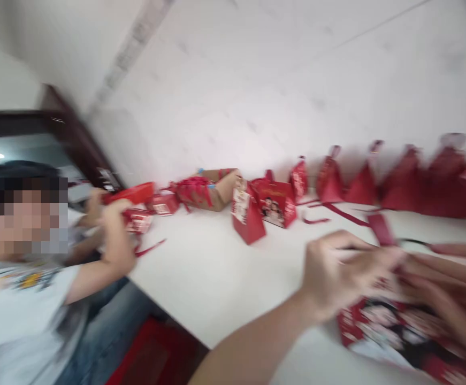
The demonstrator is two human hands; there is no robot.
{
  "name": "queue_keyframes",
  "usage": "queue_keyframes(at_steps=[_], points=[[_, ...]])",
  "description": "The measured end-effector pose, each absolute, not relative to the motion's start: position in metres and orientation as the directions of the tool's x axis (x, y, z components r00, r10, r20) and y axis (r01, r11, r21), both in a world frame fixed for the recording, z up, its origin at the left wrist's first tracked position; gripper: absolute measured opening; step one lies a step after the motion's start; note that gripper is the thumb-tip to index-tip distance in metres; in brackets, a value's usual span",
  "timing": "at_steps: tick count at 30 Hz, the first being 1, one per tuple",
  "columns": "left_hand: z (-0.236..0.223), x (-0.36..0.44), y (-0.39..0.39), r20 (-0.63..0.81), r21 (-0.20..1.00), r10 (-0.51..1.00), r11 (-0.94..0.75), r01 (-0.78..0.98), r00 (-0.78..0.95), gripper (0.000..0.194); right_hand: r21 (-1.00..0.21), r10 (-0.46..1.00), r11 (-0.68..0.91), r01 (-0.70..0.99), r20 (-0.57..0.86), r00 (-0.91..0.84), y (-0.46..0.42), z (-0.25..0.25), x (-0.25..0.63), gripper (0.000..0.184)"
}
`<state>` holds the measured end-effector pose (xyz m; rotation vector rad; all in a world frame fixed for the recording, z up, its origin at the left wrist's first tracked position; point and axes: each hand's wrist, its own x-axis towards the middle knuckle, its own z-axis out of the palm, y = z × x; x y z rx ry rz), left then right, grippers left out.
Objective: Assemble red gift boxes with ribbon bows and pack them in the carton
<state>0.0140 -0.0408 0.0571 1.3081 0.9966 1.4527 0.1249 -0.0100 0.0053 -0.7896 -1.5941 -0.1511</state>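
Note:
My left hand point(337, 272) reaches in from the bottom, its thumb and fingers pinched on a red ribbon point(380, 229) that sticks up above them. At the right edge, my right hand point(449, 289) meets it over the top of a red gift box point(381, 326). Its thumb and a finger come together at the ribbon, another finger is stretched out, and motion blurs them. The box has a printed picture of people and lies under both hands. My right fingers partly cover its right side.
Red gift boxes point(363, 184) line the wall; two more point(249, 216) point(276, 206) stand mid-table. A cardboard box point(222, 192) holds red ribbons. Loose ribbon point(345, 215) lies on the white table point(200, 278). At left a person point(24, 310) sits by a red stool point(152, 353), hands near a red box.

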Motion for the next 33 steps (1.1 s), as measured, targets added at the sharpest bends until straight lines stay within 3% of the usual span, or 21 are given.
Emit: queue_keyframes(at_steps=[2,4,10,25,29,33], points=[[0.064,0.009,-0.04,0.332,0.943,0.943,-0.332,-0.028,0.0,0.03,-0.117,0.293,0.748,0.653,0.942,-0.167,-0.028,0.022,0.157,0.015],[0.066,0.006,-0.035,0.372,0.928,0.928,-0.372,0.023,0.007,0.028,-0.034,0.264,0.743,0.668,0.933,-0.246,-0.038,0.036,0.168,0.015],[0.064,0.003,-0.032,0.418,0.895,0.908,-0.415,0.166,0.019,0.035,-0.084,0.324,0.735,0.672,0.915,-0.241,-0.036,0.04,0.159,0.017],[0.062,0.002,-0.031,0.439,0.879,0.899,-0.428,0.212,-0.005,0.033,-0.089,0.309,0.778,0.622,0.916,-0.256,-0.036,0.045,0.158,0.017],[0.064,0.002,-0.034,0.465,0.857,0.885,-0.453,0.246,0.009,0.032,-0.184,0.345,0.808,0.56,0.918,-0.197,-0.037,0.044,0.157,0.018],[0.066,0.004,-0.037,0.539,0.803,0.839,-0.538,0.256,0.073,0.024,-0.492,0.554,0.768,0.411,0.832,-0.04,-0.043,0.046,0.153,0.02]])
